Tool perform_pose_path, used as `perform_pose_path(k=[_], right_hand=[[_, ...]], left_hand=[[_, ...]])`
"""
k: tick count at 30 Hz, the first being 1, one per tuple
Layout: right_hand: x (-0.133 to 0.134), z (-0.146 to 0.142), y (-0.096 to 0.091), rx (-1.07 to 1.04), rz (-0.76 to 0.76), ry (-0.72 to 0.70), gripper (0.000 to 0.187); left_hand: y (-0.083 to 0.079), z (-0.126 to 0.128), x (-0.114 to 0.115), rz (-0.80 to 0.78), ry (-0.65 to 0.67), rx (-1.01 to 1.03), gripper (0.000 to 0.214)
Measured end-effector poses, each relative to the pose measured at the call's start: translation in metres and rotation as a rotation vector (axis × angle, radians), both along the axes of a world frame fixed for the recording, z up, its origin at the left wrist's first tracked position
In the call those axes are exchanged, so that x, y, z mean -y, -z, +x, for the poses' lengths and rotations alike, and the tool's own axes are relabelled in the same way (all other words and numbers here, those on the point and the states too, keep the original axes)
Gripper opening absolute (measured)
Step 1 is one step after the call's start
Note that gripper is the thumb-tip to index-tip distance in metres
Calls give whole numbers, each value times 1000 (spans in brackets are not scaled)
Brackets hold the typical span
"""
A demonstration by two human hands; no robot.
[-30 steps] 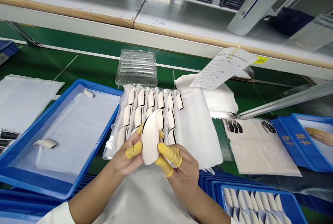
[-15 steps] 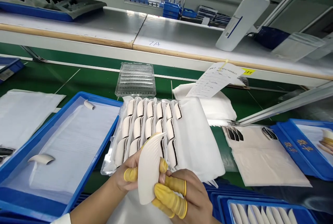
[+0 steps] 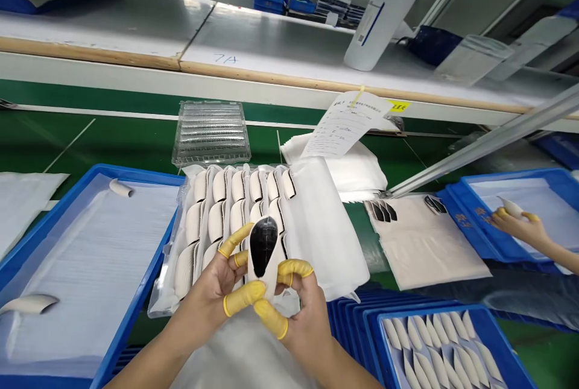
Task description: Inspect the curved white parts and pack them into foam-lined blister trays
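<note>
Between my two hands is a curved white shell piece (image 3: 270, 277) with a glossy black inner face turned toward me. My left hand (image 3: 226, 283), in yellow finger cots, pinches its left side and lower edge. The right hand (image 3: 296, 298), also in yellow finger cots, grips the right side and bottom. Just behind it lies a clear plastic tray (image 3: 160, 292) with rows of similar white shells (image 3: 193, 223) standing between white sheets. A white cloth sheet (image 3: 325, 226) covers that tray's right part; the held piece hides some of the front shells.
To the left, a blue tray (image 3: 97, 187) holds two loose shells. An empty clear blister tray (image 3: 210, 129) sits behind, beside papers (image 3: 344, 126). At lower right, a blue tray (image 3: 511, 347) carries rows of shells. A co-worker's hand (image 3: 520, 226) holds a shell at far right.
The shell has been turned from its ribbed white outside to its black inner face. Both hands have shifted their grip around it. The view has swung to the right.
</note>
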State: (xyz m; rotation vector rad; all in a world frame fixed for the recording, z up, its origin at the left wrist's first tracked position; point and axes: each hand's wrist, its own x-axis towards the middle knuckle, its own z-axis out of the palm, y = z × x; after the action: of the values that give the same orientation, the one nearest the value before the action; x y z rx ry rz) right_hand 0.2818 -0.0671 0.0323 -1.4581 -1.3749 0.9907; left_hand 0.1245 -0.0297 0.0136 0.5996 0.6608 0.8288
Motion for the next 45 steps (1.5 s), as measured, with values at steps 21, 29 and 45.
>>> perform_pose_path(k=[21, 29, 45], right_hand=[[0, 60, 29, -1015, -718, -3, 47], [-29, 112, 53, 749, 144, -191, 32], [-66, 108, 77, 1149, 173, -224, 24]], left_hand=[[42, 83, -66, 118, -285, -394, 45], [48, 108, -151, 561, 126, -1103, 15], [62, 155, -135, 903, 360, -1715, 32]])
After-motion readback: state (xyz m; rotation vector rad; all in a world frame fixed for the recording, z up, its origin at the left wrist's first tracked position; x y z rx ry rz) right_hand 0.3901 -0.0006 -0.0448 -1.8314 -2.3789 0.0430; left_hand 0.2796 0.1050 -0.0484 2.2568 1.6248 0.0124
